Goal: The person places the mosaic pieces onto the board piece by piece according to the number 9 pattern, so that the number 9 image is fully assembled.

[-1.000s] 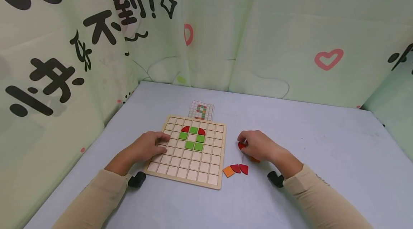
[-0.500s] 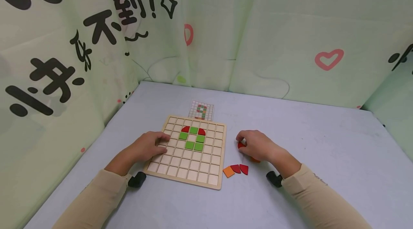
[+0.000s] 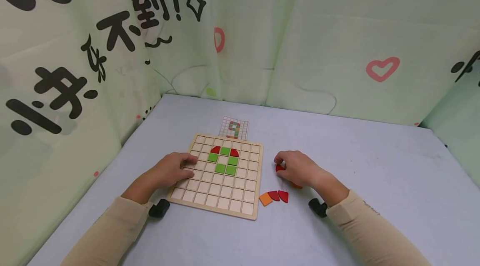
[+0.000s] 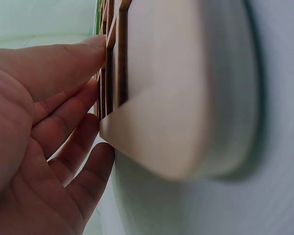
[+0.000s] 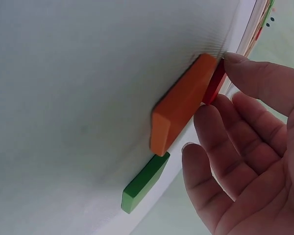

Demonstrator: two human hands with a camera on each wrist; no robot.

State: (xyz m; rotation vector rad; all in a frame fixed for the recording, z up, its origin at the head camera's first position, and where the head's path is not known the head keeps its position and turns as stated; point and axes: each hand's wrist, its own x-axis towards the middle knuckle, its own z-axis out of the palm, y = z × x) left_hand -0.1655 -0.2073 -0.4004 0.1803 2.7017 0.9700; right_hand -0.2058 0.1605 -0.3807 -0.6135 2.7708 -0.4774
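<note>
The wooden grid board [image 3: 210,205] lies on the table with green squares [image 3: 225,151] and two red quarter-circle tiles [image 3: 215,149] set in its cells. My left hand [image 3: 173,170] rests at the board's left side; in the left wrist view the thumb [image 4: 73,63] lies on the grid and the fingertips touch near the edge. Right of the board, my right hand [image 3: 300,169] pinches a red tile [image 3: 279,168] between thumb and fingers, partly hidden by them. In the right wrist view an orange tile [image 5: 181,107] lies right beside that red tile [image 5: 215,82], a green tile [image 5: 144,183] beyond.
A printed pattern card [image 3: 234,127] lies against the board's far edge. Near the board's front right corner are a loose orange square [image 3: 266,199] and two red tiles [image 3: 283,196]. Curtains [image 3: 318,49] with printed lettering stand behind and beside the table [image 3: 375,174].
My right hand has shifted slightly left, and the red tile at its fingers has moved a little with it. The left hand and the board have stayed put.
</note>
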